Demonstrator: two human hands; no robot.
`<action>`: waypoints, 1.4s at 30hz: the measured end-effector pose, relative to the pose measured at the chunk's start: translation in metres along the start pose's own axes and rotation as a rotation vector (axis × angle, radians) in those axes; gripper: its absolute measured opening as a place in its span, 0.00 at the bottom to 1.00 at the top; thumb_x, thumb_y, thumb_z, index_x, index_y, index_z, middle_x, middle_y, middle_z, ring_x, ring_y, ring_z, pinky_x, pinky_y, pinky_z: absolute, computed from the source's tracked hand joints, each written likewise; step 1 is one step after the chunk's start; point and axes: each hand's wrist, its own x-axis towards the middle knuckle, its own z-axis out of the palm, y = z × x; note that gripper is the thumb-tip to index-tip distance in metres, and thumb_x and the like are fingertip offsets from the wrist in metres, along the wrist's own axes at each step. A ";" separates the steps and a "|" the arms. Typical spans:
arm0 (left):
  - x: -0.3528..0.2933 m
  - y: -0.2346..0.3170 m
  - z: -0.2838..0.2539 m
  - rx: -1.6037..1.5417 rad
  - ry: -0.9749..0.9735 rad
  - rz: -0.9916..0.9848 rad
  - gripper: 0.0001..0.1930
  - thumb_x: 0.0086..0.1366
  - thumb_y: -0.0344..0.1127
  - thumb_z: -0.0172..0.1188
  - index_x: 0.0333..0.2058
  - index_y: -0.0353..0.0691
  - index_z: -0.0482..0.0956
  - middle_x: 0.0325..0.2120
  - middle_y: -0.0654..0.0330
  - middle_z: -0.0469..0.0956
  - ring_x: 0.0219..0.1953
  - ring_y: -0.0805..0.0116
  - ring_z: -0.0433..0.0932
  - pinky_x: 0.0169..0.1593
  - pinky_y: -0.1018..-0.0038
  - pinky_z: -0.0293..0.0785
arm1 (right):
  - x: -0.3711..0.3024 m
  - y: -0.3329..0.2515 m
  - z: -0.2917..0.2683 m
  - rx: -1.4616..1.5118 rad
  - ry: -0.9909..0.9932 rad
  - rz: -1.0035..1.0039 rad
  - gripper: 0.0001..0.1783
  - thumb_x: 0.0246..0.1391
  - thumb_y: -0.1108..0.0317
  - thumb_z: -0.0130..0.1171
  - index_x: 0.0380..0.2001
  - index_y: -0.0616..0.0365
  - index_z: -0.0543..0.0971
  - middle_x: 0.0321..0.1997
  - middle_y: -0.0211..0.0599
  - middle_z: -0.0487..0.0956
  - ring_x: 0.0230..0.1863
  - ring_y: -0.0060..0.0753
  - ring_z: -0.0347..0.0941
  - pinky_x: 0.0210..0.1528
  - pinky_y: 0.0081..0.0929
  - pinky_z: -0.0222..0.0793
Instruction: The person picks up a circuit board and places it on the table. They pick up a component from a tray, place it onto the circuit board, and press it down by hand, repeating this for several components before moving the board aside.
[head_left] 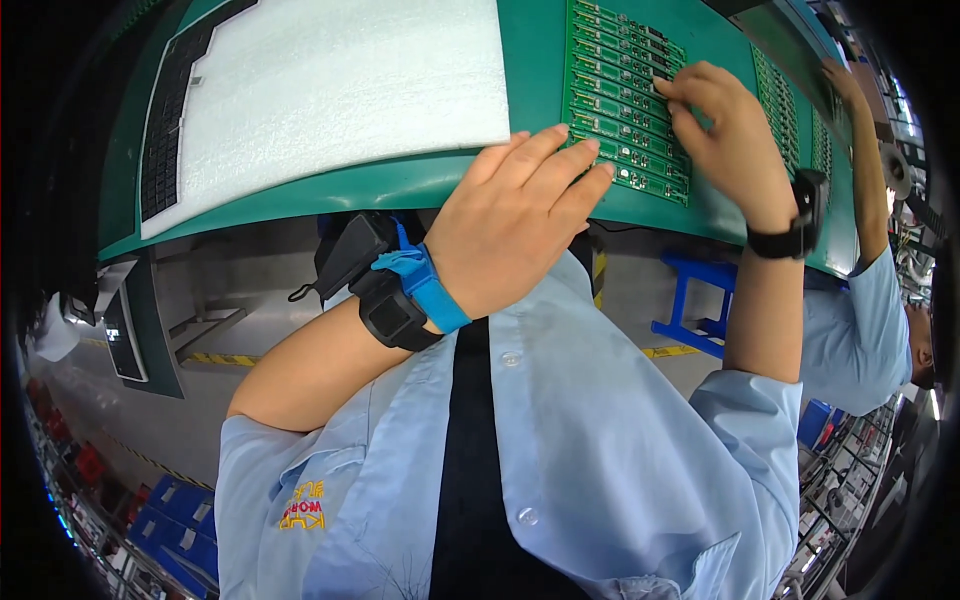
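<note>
Two bare hands work at one green circuit board panel (612,108), which lies flat on the smooth green tabletop (370,180), to the right of a white foam sheet (340,90). The step in hand seems to be some fine handling of small parts on the panel: the left hand (515,220) rests its extended fingers at the near left corner, holding nothing that I can see, perhaps to steady it. The right hand (728,140) has its thumb and forefinger in a narrow grip over the right part of the panel; whether a tiny part is between them, I cannot tell. The next move probably calls for a light, exact touch of these fingertips, while the panel stays unmoved. The panel is thin and stiff, divided into long parallel strips, with small shiny points and a few black blocks (655,45) toward its far right corner. The foam looks soft, slightly grainy and straight-cut; along its left side runs a black band (168,125) with gridded texture.
</note>
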 end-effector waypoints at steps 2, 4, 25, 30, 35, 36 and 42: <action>-0.001 -0.001 0.000 0.019 0.005 0.004 0.27 0.51 0.35 0.68 0.52 0.44 0.75 0.53 0.58 0.73 0.57 0.56 0.70 0.58 0.59 0.67 | -0.003 -0.011 0.003 -0.064 0.033 0.001 0.10 0.56 0.77 0.56 0.41 0.63 0.81 0.35 0.34 0.77 0.36 0.26 0.72 0.39 0.21 0.66; -0.002 -0.003 0.002 0.023 0.018 0.000 0.27 0.51 0.35 0.68 0.52 0.44 0.75 0.53 0.58 0.73 0.57 0.56 0.70 0.58 0.59 0.67 | -0.003 -0.026 0.008 -0.187 0.105 0.010 0.11 0.57 0.78 0.54 0.43 0.63 0.80 0.35 0.35 0.77 0.36 0.26 0.72 0.38 0.20 0.67; -0.004 0.003 0.005 0.230 -0.011 0.169 0.22 0.63 0.38 0.48 0.53 0.37 0.73 0.55 0.52 0.71 0.62 0.55 0.64 0.68 0.57 0.50 | 0.247 -0.195 0.118 0.145 0.160 -0.348 0.15 0.56 0.60 0.59 0.41 0.58 0.82 0.37 0.44 0.81 0.39 0.42 0.78 0.44 0.34 0.73; -0.006 0.000 0.010 0.223 0.100 0.177 0.22 0.63 0.39 0.48 0.53 0.37 0.73 0.56 0.52 0.70 0.63 0.55 0.62 0.69 0.57 0.48 | 0.259 -0.199 0.114 0.208 0.000 -0.281 0.14 0.55 0.62 0.61 0.40 0.60 0.81 0.35 0.40 0.81 0.37 0.37 0.78 0.43 0.29 0.73; -0.004 0.005 0.003 0.233 -0.019 0.171 0.21 0.63 0.39 0.48 0.53 0.38 0.74 0.56 0.53 0.70 0.63 0.56 0.63 0.68 0.58 0.50 | 0.223 -0.174 0.058 0.374 -0.047 0.001 0.08 0.50 0.72 0.63 0.32 0.66 0.79 0.29 0.45 0.81 0.29 0.33 0.77 0.33 0.27 0.73; -0.004 0.005 0.005 0.220 0.030 0.157 0.21 0.61 0.38 0.48 0.53 0.38 0.73 0.55 0.54 0.71 0.62 0.57 0.64 0.66 0.59 0.54 | 0.209 -0.171 0.037 0.450 -0.072 0.063 0.08 0.49 0.72 0.64 0.31 0.65 0.79 0.31 0.44 0.81 0.29 0.35 0.77 0.33 0.27 0.73; -0.006 0.000 0.008 0.170 0.197 0.108 0.21 0.59 0.35 0.51 0.52 0.40 0.74 0.51 0.56 0.74 0.56 0.59 0.70 0.59 0.63 0.64 | 0.123 -0.082 -0.003 0.625 -0.100 0.179 0.07 0.52 0.71 0.62 0.34 0.63 0.79 0.34 0.36 0.81 0.34 0.31 0.76 0.40 0.25 0.72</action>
